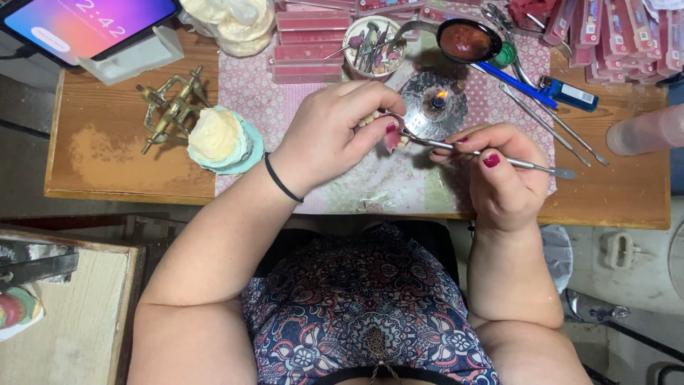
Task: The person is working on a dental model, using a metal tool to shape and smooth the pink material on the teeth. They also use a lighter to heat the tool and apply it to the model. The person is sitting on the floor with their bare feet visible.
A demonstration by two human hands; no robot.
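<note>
A small pink wax piece with pale teeth set in it (390, 137) is being held up over the patterned mat (271, 107), just in front of the little burner with its flame (436, 100). It's pinched in the left hand (335, 135), fingers curled closed around it, so only part of it can be seen. A thin metal carving tool (491, 158) is gripped pen-style in the right hand (499, 175), and its tip is laid right against the pink piece. Honestly, the piece looks light and kinda fragile; the wax is probably soft near that flame, so it's best held by its edges, not squeezed on the teeth. The tool looks stiff and slick, better gripped mid-shaft. Further out, a spoon with dark red melted stuff (467, 41) is parked behind the burner, a cup of small burs (373, 44) beside it, spare metal instruments (548, 125) to the right, and a plaster cast on a blue-green base (221, 139) next to a brass frame (171, 107) on the left.
</note>
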